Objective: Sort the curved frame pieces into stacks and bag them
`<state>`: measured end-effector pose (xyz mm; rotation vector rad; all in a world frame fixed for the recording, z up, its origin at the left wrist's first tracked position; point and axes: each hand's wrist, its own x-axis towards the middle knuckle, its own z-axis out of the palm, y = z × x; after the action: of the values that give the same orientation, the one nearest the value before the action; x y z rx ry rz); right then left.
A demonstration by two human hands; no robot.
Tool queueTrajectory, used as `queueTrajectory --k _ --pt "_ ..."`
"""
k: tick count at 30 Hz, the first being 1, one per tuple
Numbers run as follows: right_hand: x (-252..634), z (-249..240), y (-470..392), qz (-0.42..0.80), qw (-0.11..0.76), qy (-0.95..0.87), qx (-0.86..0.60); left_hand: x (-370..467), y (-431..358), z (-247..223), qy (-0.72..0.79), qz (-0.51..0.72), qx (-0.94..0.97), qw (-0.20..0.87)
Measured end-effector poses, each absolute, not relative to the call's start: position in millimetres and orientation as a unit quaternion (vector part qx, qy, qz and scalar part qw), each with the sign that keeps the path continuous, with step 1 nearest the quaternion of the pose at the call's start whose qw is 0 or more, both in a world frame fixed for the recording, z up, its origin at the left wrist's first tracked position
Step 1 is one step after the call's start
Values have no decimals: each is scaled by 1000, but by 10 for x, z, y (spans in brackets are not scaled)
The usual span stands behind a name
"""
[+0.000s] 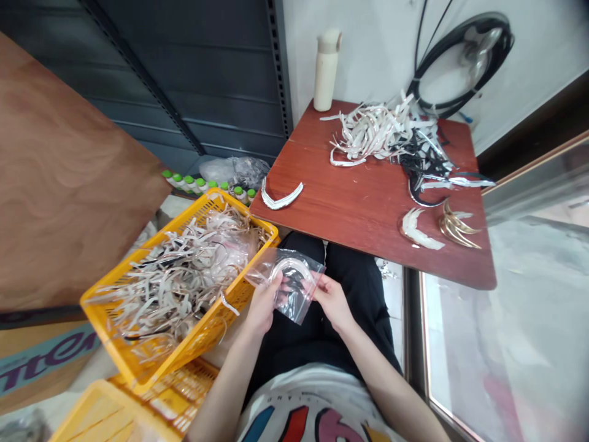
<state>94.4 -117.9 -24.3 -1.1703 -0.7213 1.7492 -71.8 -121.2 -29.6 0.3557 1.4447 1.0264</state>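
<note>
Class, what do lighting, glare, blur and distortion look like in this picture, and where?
Head view: soft light, no hard-edged shadows on the reddish-brown wooden table; head view: white glints on the clear plastic bag; head view: hazy reflections across the pale glossy panel; head view: blurred dark top-right corner; head view: edges look stretched, wide-angle style.

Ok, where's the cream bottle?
In the head view, the cream bottle stands at the far left corner of the table, left of the pale strips.

Through my camera I see a white wall (pixel 368 55), dark shelving (pixel 207 73) and a red-brown table (pixel 331 196).
</note>
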Motion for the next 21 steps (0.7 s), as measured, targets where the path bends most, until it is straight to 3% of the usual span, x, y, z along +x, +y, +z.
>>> queueTrajectory --k 10,21 --pt "922 -384 -1219 677 486 -205 -514 -756 -1209 -262 633 442 120 624" --pt "913 -323 -1236 661 504 -243 -500 -926 -1191 -182 603 397 129 679"
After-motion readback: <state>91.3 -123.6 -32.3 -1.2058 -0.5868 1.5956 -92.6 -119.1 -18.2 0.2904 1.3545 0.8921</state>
